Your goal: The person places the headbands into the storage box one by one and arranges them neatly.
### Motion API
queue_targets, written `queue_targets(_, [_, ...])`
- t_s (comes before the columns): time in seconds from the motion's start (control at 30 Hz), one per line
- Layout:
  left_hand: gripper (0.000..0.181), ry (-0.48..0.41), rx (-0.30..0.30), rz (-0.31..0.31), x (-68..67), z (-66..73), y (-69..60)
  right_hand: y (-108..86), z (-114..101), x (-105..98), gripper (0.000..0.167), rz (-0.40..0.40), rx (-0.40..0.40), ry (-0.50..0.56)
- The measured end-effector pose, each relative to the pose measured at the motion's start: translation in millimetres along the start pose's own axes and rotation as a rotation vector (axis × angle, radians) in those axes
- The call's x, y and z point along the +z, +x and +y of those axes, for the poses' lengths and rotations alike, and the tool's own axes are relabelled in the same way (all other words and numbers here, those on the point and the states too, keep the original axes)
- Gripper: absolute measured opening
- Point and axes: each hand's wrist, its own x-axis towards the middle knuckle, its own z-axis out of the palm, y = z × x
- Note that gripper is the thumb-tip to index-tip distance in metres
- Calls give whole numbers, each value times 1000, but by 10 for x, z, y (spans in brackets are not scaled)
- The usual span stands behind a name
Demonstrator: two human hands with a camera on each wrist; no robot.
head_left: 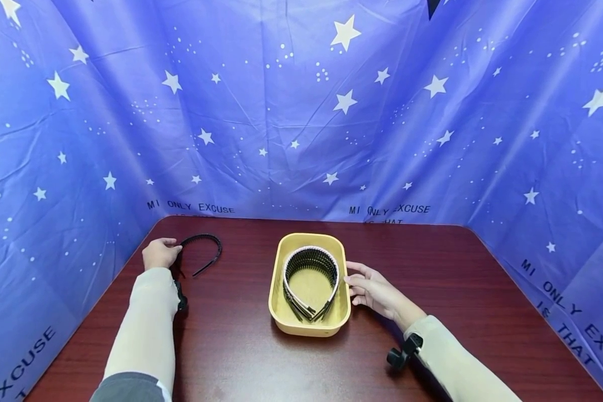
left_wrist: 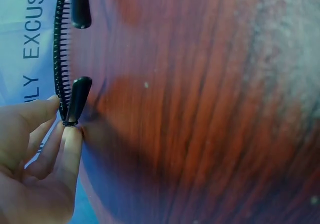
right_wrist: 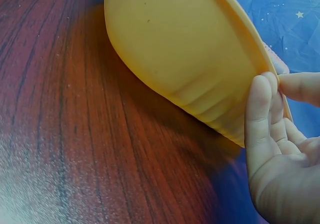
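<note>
At the table's left side my left hand [head_left: 161, 254] pinches one end of a black headband [head_left: 201, 237] between thumb and fingers. The left wrist view shows the comb-like teeth along the inner side of this headband [left_wrist: 64, 48] and its two smooth tips. In the middle stands a yellow plastic basin [head_left: 276, 312], holding several nested headbands [head_left: 311, 254]: black ones and one with a pale, light-coloured band on top. On its right side, my right hand [head_left: 374, 287] holds the basin's rim, thumb at the edge and fingers against the outer wall [right_wrist: 190, 43].
The dark red wooden table [head_left: 241, 357] has a blue star-printed cloth [head_left: 281, 123] hanging around its back and sides. Each wrist carries a black strap-on mount, such as the right one [head_left: 404, 353].
</note>
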Motion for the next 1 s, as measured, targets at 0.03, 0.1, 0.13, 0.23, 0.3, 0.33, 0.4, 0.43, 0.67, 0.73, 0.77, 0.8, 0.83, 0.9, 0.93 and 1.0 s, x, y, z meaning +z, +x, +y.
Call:
queue_targets(0.03, [36, 2, -3, 4, 6, 2, -3, 0, 0, -1, 66, -1, 0, -1])
queue_targets(0.1, [35, 6, -5, 14, 22, 11, -7, -2, 2, -1, 66, 1, 0, -2])
queue_targets(0.13, [34, 9, 1, 20, 27, 12, -8, -4, 3, -1, 66, 1, 0, -3])
queue_targets(0.23, [29, 18, 14, 31, 40, 10, -13, -8, 6, -3, 66, 5, 1, -6])
queue_targets(0.3, [27, 21, 18, 35, 46, 2, -13, -9, 7, -5, 66, 4, 1, -6])
queue_targets(0.33, [26, 19, 18, 37, 46, 1, -17, -8, 6, -5, 66, 2, 0, -6])
queue_targets(0.4, [26, 11, 20, 37, 42, -4, -20, -5, 3, -6, 66, -1, -3, -6])
queue_targets(0.43, [27, 7, 24, 34, 38, -5, -18, -3, 1, -5, 66, -1, -2, -6])
queue_targets(0.67, [35, -11, 39, -25, -9, -3, -13, 3, 5, -17, 67, -5, -3, -7])
queue_targets(0.73, [36, -14, 43, -46, -25, 9, -13, 2, 5, -19, 67, -7, -5, -7])
queue_targets(0.77, [37, -15, 47, -57, -33, 14, -11, 1, 4, -19, 67, -7, -6, -6])
queue_targets(0.8, [37, -16, 50, -68, -42, 19, -8, 1, 3, -17, 66, -6, -6, -5])
queue_targets(0.83, [37, -16, 57, -76, -49, 22, -8, 2, 3, -16, 66, -6, -8, -5])
queue_targets(0.9, [37, -19, 72, -87, -62, 28, -8, 3, 3, -12, 65, -5, -7, -5])
queue_targets(0.93, [37, -24, 79, -97, -64, 33, -4, 2, 0, -11, 65, -3, -6, -4])
queue_targets(1.0, [37, -41, 93, -112, -65, 46, 4, -3, -7, -8, 65, 2, -2, -3])
